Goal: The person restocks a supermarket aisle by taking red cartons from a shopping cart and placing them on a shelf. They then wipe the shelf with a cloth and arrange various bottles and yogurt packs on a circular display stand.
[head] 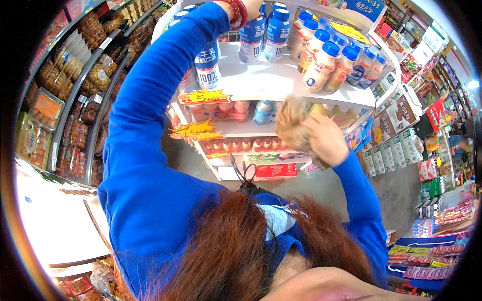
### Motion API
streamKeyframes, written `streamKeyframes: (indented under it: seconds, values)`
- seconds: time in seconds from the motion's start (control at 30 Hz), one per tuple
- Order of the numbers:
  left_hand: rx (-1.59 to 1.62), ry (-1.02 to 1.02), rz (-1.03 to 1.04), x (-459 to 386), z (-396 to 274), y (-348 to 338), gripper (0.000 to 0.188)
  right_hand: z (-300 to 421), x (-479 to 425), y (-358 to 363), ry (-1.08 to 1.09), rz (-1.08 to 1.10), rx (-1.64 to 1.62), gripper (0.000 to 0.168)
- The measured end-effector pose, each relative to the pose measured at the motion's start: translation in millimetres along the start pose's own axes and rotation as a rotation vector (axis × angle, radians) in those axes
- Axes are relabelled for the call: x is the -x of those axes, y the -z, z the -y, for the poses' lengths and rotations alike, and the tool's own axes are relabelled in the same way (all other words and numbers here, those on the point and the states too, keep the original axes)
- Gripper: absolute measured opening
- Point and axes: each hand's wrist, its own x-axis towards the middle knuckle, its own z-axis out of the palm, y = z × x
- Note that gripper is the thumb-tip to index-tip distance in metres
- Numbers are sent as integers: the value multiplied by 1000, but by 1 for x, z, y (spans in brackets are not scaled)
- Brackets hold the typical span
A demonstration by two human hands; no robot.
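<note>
My right hand point(328, 140) is closed around a crumpled brown cloth point(293, 124), in front of the white display shelf's point(260, 81) upper edge. The other arm, in a blue sleeve, reaches up and forward. My left hand point(246, 8), with a red beaded bracelet at the wrist, lies at the top rim of the picture among blue-capped bottles; its fingers are mostly cut off. Beneath it, two blue and white milk drink bottles point(276, 37) stand upright. Another such bottle point(208, 64) stands by the sleeve. Several small blue-capped bottles point(320, 67) fill the shelf's right side.
Yellow and red price tags point(205, 97) hang from the shelf's front. Lower tiers hold packs of small bottles point(244, 144). Racks of packaged baked goods point(47, 109) stand on the left. Stacked cartons point(393, 152) line the right, beside grey floor point(395, 199).
</note>
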Motion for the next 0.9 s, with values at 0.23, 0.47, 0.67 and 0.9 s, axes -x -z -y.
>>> streamKeyframes:
  seconds: [0.23, 0.47, 0.67, 0.9]
  values:
    - [-105, 61, 82, -43, 31, -74, 35, -74, 162, 16, -534, -342, -267, 43]
    - [100, 416, -66, -13, -9, -77, 81, -119, 305, -16, -971, -754, -232, 47]
    - [884, 828, 426, 25, -7, -152, 58, -126, 355, -53, -1262, -779, -313, 49]
    - [954, 901, 157, 14, -41, -168, 53, -144, 350, -43, -1235, -751, -411, 49]
